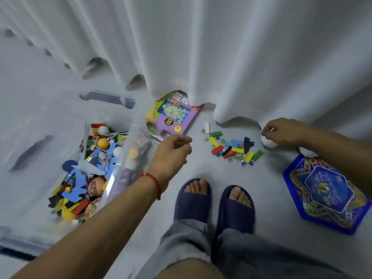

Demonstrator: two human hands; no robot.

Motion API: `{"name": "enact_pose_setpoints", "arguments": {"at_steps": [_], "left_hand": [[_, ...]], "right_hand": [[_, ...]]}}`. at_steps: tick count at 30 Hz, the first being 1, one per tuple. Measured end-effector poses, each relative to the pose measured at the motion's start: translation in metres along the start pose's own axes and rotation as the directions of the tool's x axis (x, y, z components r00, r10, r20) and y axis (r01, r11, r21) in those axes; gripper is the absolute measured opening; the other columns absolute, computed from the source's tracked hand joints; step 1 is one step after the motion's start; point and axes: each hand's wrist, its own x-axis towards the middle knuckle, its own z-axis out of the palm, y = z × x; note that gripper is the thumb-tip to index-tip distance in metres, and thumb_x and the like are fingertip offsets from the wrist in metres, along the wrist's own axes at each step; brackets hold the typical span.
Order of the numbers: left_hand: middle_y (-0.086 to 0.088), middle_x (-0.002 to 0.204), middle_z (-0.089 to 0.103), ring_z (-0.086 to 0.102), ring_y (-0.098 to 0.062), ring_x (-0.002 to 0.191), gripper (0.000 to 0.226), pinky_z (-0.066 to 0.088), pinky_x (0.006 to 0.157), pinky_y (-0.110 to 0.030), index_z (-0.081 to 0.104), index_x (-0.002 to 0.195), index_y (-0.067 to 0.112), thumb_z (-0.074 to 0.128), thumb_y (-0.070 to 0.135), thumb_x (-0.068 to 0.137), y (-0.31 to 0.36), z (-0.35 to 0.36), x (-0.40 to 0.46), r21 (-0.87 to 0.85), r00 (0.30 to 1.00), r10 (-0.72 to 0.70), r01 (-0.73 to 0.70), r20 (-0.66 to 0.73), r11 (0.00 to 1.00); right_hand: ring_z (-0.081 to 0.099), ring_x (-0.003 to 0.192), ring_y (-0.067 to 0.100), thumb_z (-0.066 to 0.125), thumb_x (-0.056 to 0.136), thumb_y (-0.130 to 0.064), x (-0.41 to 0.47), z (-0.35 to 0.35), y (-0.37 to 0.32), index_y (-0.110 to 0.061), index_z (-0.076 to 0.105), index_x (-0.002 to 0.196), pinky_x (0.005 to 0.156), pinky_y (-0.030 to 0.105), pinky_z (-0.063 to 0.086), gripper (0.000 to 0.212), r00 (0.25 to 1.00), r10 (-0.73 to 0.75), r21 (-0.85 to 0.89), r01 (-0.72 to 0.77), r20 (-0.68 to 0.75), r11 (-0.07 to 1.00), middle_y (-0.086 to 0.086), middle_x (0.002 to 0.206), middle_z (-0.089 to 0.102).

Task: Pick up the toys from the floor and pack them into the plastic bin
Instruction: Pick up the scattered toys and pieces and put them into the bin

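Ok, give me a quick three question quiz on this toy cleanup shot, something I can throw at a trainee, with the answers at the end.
1. True or false: the plastic bin already holds toys.
2. What does the right hand pinch? A) a thin stick B) a marble C) a ball
3. Fill in: the pile of coloured blocks and marbles lies on the floor just in front of the white ____.

Key
1. True: foam shapes, balls and blocks fill it.
2. A: a thin stick shows at the fingertips.
3. Curtain. The left hand, loosely curled and holding nothing, hovers between bin and pile.
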Motion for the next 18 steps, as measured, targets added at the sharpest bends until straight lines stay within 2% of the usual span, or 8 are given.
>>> {"name": "enact_pose_setpoints", "arguments": {"at_steps": [3, 5, 7, 9, 11, 13, 16, 18], "left_hand": [[0.001, 0.114, 0.066, 0.064, -0.016, 0.097, 0.031, 0.057, 0.089, -0.039, 0.066, 0.114, 0.022, 0.062, 0.011, 0.085, -0.035, 0.039, 0.045, 0.296, 0.997, 0.015, -0.035, 0.07, 0.954], [-0.001, 0.126, 0.061, 0.061, -0.018, 0.107, 0.038, 0.053, 0.092, -0.033, 0.06, 0.124, 0.023, 0.065, 0.014, 0.088, -0.056, 0.058, 0.069, 0.481, 0.993, 0.002, -0.06, 0.119, 0.875], [-0.002, 0.135, 0.055, 0.056, -0.021, 0.117, 0.048, 0.049, 0.099, -0.035, 0.053, 0.133, 0.024, 0.069, 0.017, 0.088, -0.075, 0.074, 0.094, 0.608, 0.986, 0.014, -0.113, 0.165, 0.786], [-0.006, 0.14, 0.051, 0.053, -0.025, 0.121, 0.059, 0.048, 0.102, -0.038, 0.047, 0.139, 0.023, 0.072, 0.018, 0.085, -0.089, 0.086, 0.118, 0.681, 0.981, 0.049, -0.165, 0.187, 0.714], [-0.012, 0.143, 0.044, 0.051, -0.031, 0.123, 0.071, 0.048, 0.102, -0.039, 0.041, 0.144, 0.021, 0.075, 0.016, 0.082, -0.098, 0.094, 0.143, 0.738, 0.976, 0.105, -0.213, 0.191, 0.64], [-0.016, 0.149, 0.035, 0.044, -0.035, 0.131, 0.082, 0.044, 0.106, -0.042, 0.036, 0.148, 0.019, 0.079, 0.015, 0.078, -0.101, 0.099, 0.168, 0.788, 0.961, 0.186, -0.275, 0.205, 0.55], [-0.016, 0.154, 0.027, 0.034, -0.037, 0.137, 0.092, 0.039, 0.11, -0.046, 0.031, 0.151, 0.02, 0.084, 0.024, 0.075, -0.099, 0.102, 0.198, 0.805, 0.929, 0.25, -0.362, 0.271, 0.471], [-0.016, 0.148, 0.035, 0.039, -0.036, 0.131, 0.091, 0.042, 0.105, -0.044, 0.036, 0.148, 0.021, 0.086, 0.029, 0.072, -0.1, 0.1, 0.211, 0.798, 0.912, 0.266, -0.403, 0.311, 0.448]], "right_hand": [[0.049, 0.128, 0.033, 0.057, 0.095, -0.031, 0.033, 0.045, 0.041, -0.025, 0.033, 0.153, 0.1, 0.038, 0.044, 0.063, 0.987, -0.008, -0.081, 0.021, 0.159, 0.996, 0.015, 0.149, 0.045], [0.046, 0.13, 0.033, 0.067, 0.089, -0.033, 0.05, 0.077, 0.057, -0.027, 0.014, 0.159, 0.102, 0.04, 0.045, 0.088, 0.98, -0.047, -0.034, 0.054, 0.193, 0.998, 0.016, 0.153, 0.037], [0.038, 0.139, 0.035, 0.076, 0.082, -0.035, 0.065, 0.108, 0.072, -0.027, 0.005, 0.16, 0.109, 0.042, 0.041, 0.105, 0.979, -0.075, -0.01, 0.078, 0.188, 0.997, 0.016, 0.159, 0.023], [0.029, 0.146, 0.037, 0.08, 0.079, -0.029, 0.076, 0.133, 0.08, -0.027, 0.002, 0.159, 0.113, 0.043, 0.037, 0.112, 0.987, -0.081, 0.04, 0.076, 0.14, 0.996, 0.014, 0.164, 0.011], [0.03, 0.145, 0.037, 0.082, 0.077, -0.015, 0.088, 0.148, 0.084, -0.028, 0.005, 0.159, 0.11, 0.044, 0.041, 0.113, 0.994, -0.105, 0.088, 0.103, 0.022, 0.991, 0.011, 0.164, 0.011], [0.021, 0.147, 0.038, 0.082, 0.075, -0.008, 0.1, 0.151, 0.084, -0.03, 0.005, 0.159, 0.11, 0.047, 0.041, 0.116, 0.985, -0.159, 0.044, 0.162, -0.071, 0.986, 0.007, 0.166, 0.006], [0.009, 0.151, 0.035, 0.082, 0.075, -0.011, 0.121, 0.143, 0.085, -0.037, 0.003, 0.159, 0.112, 0.048, 0.036, 0.117, 0.959, -0.28, -0.11, 0.275, -0.041, 0.955, -0.001, 0.167, -0.005], [0.014, 0.15, 0.032, 0.079, 0.077, -0.014, 0.133, 0.136, 0.085, -0.038, 0.011, 0.157, 0.115, 0.048, 0.03, 0.108, 0.937, -0.347, -0.153, 0.348, 0.033, 0.925, -0.004, 0.167, 0.003]]}}
